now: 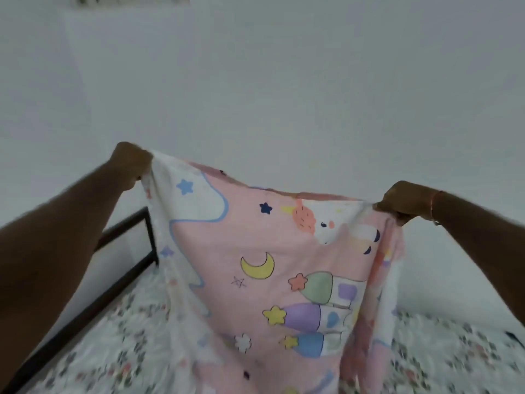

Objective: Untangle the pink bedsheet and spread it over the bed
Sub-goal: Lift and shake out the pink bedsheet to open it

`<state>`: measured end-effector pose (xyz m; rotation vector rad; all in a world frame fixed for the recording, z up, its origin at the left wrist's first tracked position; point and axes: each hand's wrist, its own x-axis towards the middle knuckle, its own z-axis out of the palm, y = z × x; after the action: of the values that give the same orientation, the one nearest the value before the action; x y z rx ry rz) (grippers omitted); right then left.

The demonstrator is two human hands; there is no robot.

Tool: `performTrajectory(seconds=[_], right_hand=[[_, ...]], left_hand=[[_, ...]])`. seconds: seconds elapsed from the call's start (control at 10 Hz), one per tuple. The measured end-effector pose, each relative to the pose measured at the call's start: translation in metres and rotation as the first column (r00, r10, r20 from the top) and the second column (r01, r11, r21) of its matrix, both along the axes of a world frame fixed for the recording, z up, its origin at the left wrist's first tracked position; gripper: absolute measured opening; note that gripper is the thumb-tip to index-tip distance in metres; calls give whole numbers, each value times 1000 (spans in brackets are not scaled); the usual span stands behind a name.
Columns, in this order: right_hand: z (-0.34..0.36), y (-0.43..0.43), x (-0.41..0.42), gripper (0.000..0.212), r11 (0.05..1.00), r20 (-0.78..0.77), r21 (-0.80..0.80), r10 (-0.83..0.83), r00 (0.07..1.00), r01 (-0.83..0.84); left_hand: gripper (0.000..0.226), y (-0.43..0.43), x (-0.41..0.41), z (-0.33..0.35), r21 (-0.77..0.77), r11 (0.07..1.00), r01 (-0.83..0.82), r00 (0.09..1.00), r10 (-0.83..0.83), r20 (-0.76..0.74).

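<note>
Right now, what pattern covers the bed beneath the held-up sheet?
The bed has a small floral print on white, clearest in the head view.

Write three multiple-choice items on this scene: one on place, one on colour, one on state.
1. Where is the pink bedsheet?
A. Flat on the floor
B. Hanging in the air over the bed
C. Folded on a shelf

2. What colour is the crescent moon printed on it?
A. Yellow
B. Green
C. Red

3. What are the left hand and right hand doing?
A. Both are empty
B. Only the left holds cloth
C. Each grips the sheet's top edge

Answers: B, it drapes from the raised hands above the floral bed. A, the moon is yellow on pink. C, cloth bunches in both hands.
</note>
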<state>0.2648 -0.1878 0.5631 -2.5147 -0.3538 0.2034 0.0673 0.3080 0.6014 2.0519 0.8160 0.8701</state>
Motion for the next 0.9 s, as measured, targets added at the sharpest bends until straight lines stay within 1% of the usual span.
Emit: performTrajectory(seconds=[0.1,0.2,0.3,0.4,0.5,0.6,0.7,0.8,0.9], right_hand=[[-38,6,-26,34,998,-79,-37,45,996,-48],[-60,25,-55,33,989,-126,-32,142,982,-147],[-72,49,-81,33,967,-129,-61,238,963,-247],[-78,63,-98,36,930,-109,-137,327,939,-340],[-78,48,-101,37,925,-79,-159,338,938,-346],[-94,4,-72,40,976,-21,-80,200,980,-201],[-122,-32,-45,45,998,32,-61,-30,999,32],[-143,-34,-41,36,991,-10,-18,-133,991,133],[-152,-27,-39,40,987,-27,4,-160,987,161]], left_hand=[[23,-47,-8,-58,67,998,16,998,-12,-63],[27,-98,-3,-85,256,964,67,997,-55,-54],[29,-161,0,-119,362,889,279,960,-268,-83],[28,-196,3,-139,363,847,389,918,-389,-76],[31,-183,-1,-150,236,895,378,915,-401,55],[56,-108,-12,-171,-39,979,198,974,-192,118],[61,-44,-36,-205,-56,991,-120,992,122,39],[50,-31,-45,-220,-21,979,-202,979,202,13],[47,-29,-45,-225,-90,980,-177,984,178,1]])
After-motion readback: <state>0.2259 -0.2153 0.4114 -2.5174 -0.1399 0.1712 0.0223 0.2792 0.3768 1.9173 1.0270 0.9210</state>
